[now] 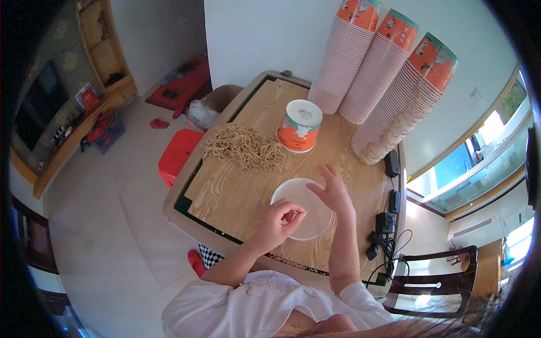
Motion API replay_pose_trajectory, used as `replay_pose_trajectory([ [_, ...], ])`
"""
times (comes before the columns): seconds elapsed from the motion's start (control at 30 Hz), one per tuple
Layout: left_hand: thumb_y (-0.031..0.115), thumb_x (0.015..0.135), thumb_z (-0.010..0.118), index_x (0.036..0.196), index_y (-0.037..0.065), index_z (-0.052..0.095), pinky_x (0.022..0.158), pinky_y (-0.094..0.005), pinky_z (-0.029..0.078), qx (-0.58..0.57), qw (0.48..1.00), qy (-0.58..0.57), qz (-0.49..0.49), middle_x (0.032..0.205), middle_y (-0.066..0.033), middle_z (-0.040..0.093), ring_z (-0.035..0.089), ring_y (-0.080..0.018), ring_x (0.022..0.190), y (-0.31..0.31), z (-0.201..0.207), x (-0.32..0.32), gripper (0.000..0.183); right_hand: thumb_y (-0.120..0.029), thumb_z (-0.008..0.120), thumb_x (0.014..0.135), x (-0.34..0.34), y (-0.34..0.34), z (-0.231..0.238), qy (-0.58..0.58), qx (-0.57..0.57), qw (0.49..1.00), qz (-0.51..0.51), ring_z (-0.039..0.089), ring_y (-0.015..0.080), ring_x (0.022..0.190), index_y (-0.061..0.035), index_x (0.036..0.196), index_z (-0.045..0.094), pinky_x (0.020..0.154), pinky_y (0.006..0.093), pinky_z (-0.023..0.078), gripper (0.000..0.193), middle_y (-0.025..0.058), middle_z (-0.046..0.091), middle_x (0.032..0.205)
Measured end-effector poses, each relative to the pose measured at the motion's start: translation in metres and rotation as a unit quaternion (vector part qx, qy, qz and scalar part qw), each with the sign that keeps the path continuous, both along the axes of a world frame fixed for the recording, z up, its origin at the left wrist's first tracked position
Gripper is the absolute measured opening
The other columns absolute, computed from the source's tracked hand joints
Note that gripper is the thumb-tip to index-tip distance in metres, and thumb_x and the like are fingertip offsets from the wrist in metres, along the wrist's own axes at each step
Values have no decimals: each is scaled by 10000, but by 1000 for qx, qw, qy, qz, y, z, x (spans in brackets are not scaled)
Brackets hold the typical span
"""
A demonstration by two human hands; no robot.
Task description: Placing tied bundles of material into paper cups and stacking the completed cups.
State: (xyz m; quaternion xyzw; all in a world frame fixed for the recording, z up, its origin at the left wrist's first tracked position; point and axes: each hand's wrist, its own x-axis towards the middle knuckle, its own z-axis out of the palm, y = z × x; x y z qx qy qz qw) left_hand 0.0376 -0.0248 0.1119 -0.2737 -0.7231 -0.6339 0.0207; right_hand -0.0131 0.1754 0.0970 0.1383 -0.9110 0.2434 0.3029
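"Near the front edge of the wood-grained tabletop point(225, 197), how is each hand placed?"

"Both are held over the white, round, open-topped tub point(316, 226). By the left hand point(273, 224) a pinch is formed, thumb and fingertips brought together; whether anything thin is held between them cannot be told at this size. The right hand point(336, 196) is spread, with nothing grasped, above the tub's right side."

"How is the tub likely to handle?"

"Light and thin-walled, to judge by its look. It could be dented by a hard squeeze, so it is best gripped at the rim."

"And the loose heap of tan, wavy string point(242, 147)?"

"It is laid farther back, at the left, just beside the upturned orange-and-green printed tub point(297, 132). Softness and easy tangling are to be expected, so strands are best drawn singly from the edge."
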Motion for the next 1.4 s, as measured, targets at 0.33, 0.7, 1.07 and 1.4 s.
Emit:
replay_pose_trajectory([
  [0.33, 55, 795, 622, 837, 22, 594, 505, -183, 381, 63, 984, -48, 160, 689, 8, 564, 509, -41, 600, -53, 5, -21, 60, -75, 554, 742, 66, 11, -15, -258, -89, 953, -134, 589, 313, 653, -80, 1062, 466, 585, 395, 458, 332, 138, 576, 693],
  [0.7, 122, 747, 611, 766, 15, 596, 649, -368, 475, -183, 980, -19, -80, 774, -134, 620, 610, -274, 724, 45, -52, -46, 110, -51, 550, 771, 100, -10, -10, -321, -194, 919, -120, 566, 167, 588, -71, 1165, 467, 547, 297, 467, 403, 91, 545, 654],
  [1.07, 175, 804, 580, 816, 27, 581, 554, -311, 453, -212, 932, -108, -272, 724, -79, 615, 583, -174, 609, 48, -33, -76, 149, -17, 631, 748, 96, -12, -6, -210, -284, 932, -83, 584, 131, 681, -44, 1066, 560, 632, 257, 484, 328, 73, 594, 728],
  [1.4, 172, 854, 568, 862, 60, 572, 396, -188, 254, -6, 846, -400, -353, 628, 28, 462, 355, -40, 460, 41, -43, -66, 112, 22, 631, 754, 92, -15, -3, -169, -345, 923, -22, 595, 134, 746, 17, 835, 646, 686, 252, 479, 83, 81, 638, 802],
])
